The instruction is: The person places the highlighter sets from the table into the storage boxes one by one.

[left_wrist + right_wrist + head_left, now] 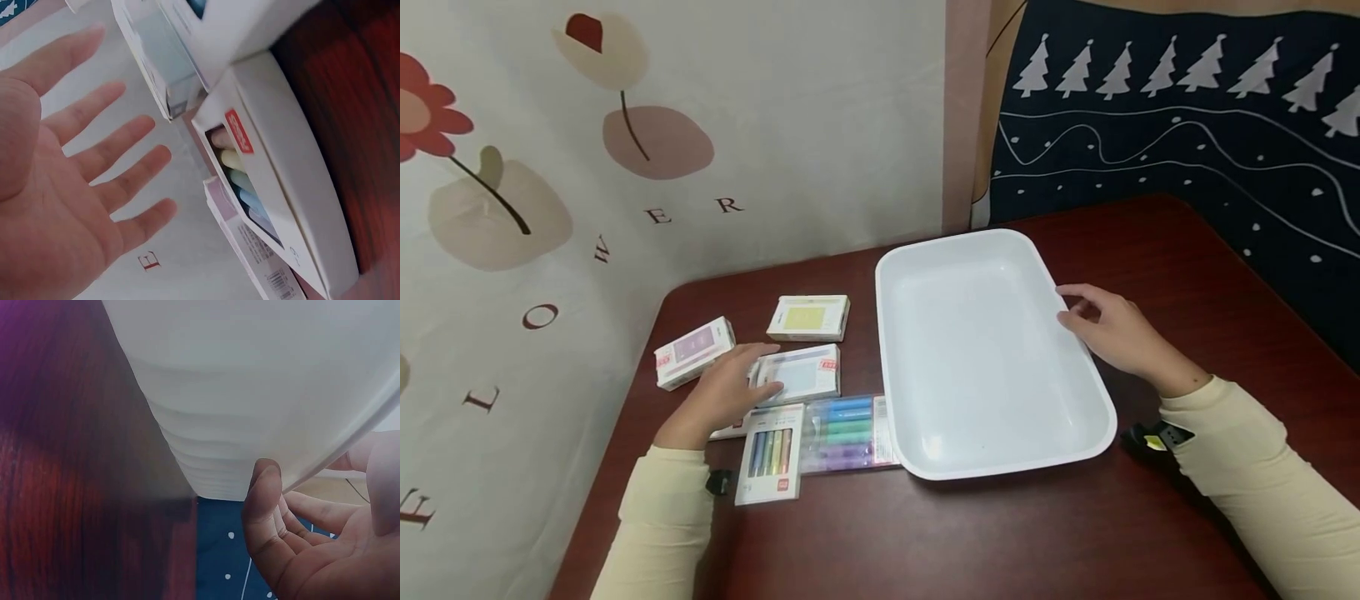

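My left hand (726,387) hovers with spread, fairly straight fingers over a white box with a pale blue panel (801,377). In the left wrist view, the palm shows nothing held. Just below lies a white windowed box of coloured sticks (771,450), beside a clear pack of blue, green and purple pens (850,429). My right hand (1116,333) pinches the right rim of a large white tray (985,350); in the right wrist view, fingers (265,487) press under that rim. The tray overlaps the right end of the pen pack.
A purple-panelled box (695,346) lies at the left, and a yellow-panelled box (807,318) behind the blue one. Part of another box (730,431) shows below my left wrist. Patterned cloths (820,125) hang behind the dark red table (865,542).
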A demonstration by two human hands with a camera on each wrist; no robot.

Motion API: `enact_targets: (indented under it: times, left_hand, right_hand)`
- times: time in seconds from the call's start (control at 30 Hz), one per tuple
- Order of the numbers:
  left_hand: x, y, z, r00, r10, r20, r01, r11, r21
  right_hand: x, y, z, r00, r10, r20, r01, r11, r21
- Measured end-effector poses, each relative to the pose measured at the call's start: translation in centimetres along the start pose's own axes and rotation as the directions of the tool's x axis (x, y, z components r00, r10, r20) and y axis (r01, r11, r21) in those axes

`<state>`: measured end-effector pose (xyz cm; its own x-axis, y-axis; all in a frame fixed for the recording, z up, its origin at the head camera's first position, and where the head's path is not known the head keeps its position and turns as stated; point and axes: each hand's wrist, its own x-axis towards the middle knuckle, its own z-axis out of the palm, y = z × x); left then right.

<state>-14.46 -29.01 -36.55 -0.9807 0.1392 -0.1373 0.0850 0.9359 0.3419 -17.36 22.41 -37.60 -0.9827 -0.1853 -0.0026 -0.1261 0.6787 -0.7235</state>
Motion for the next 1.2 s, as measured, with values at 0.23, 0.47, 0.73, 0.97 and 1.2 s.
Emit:
enact_targets:
  times: [0.23, 0.47, 0.73, 0.97, 1.2]
  left_hand:
    - [0.3, -0.5, -0.2, 0.999, 0.013, 0.046, -0.012, 1.000, -0.015]
    - [0.7, -0.9, -0.1, 0.997, 0.052, 0.064, -0.052, 0.999, -0.003]
    - [0.9, -0.8, 0.0, 0.994, 0.057, 0.096, -0.058, 0.998, 0.010]
    - [1.1, -0.7, 0.2, 0.993, 0.066, 0.103, -0.068, 0.998, 0.013]
    - [1.4, -0.6, 0.2, 0.992, 0.057, 0.111, -0.059, 0.998, 0.016]
  right_hand:
    - [0.1, 0.1, -0.1, 1.000, -0.002, -0.001, 0.002, 1.000, 0.001]
    - [0.0, 0.1, -0.2, 1.000, -0.003, 0.001, 0.003, 1.000, 0.014]
    - [0.1, 0.0, 0.0, 1.000, 0.002, 0.012, -0.002, 1.000, 0.026]
    - [0.2, 0.5, 0.5, 0.999, 0.014, 0.040, -0.016, 0.999, 0.044]
    - [0.4, 1.1, 0.6, 0.998, 0.007, 0.060, -0.012, 0.997, 0.077]
